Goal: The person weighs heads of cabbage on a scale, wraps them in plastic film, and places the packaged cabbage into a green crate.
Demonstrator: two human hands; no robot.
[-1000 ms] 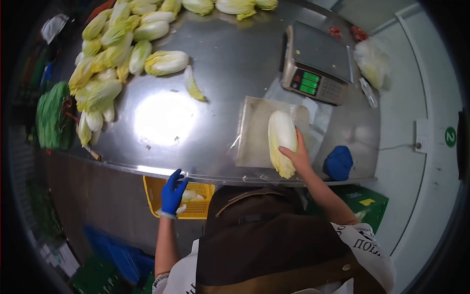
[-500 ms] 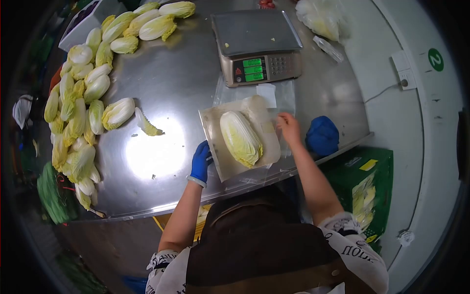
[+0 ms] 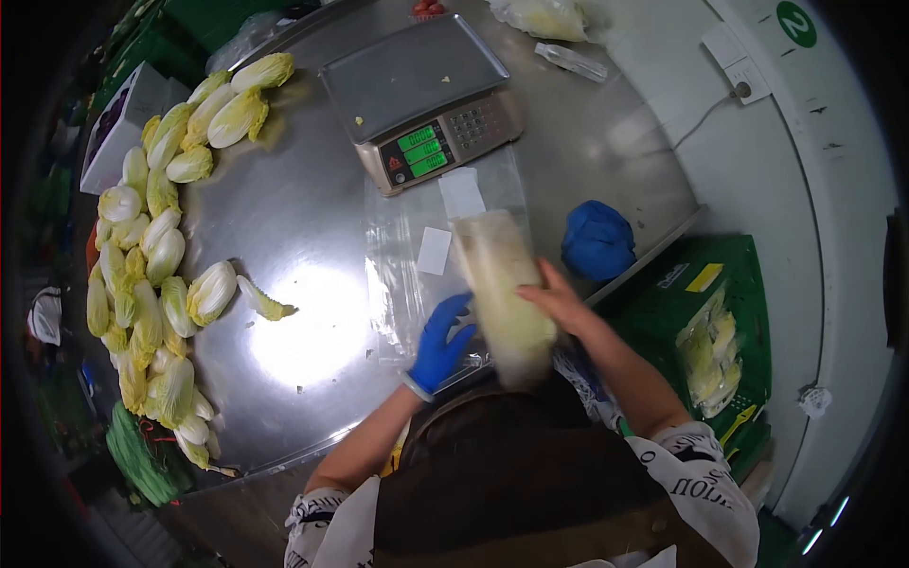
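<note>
A Chinese cabbage in a clear plastic bag [image 3: 507, 303], blurred by motion, is raised near the table's front edge, close to my apron. My bare right hand [image 3: 563, 303] grips its right side, thumb and fingers pressed on the plastic. My left hand [image 3: 441, 343], in a blue glove, is just left of the bagged cabbage with its fingers apart and nothing in them. Below lie flat clear plastic bags [image 3: 393, 293] with two white paper slips [image 3: 435, 251] on top. A loose cabbage leaf [image 3: 265, 301] lies farther left.
Several Chinese cabbages [image 3: 166, 254] are heaped along the table's left side. A digital scale [image 3: 417, 80] stands at the back. A crumpled blue bundle [image 3: 598, 240] sits near the right edge. Below that edge, a green crate [image 3: 753, 331] holds bagged cabbages [image 3: 712, 350].
The cabbage, flat on the bags before, is now lifted toward me in my right hand. My left hand moved from its left edge and spread its fingers. The view has shifted and turned.
</note>
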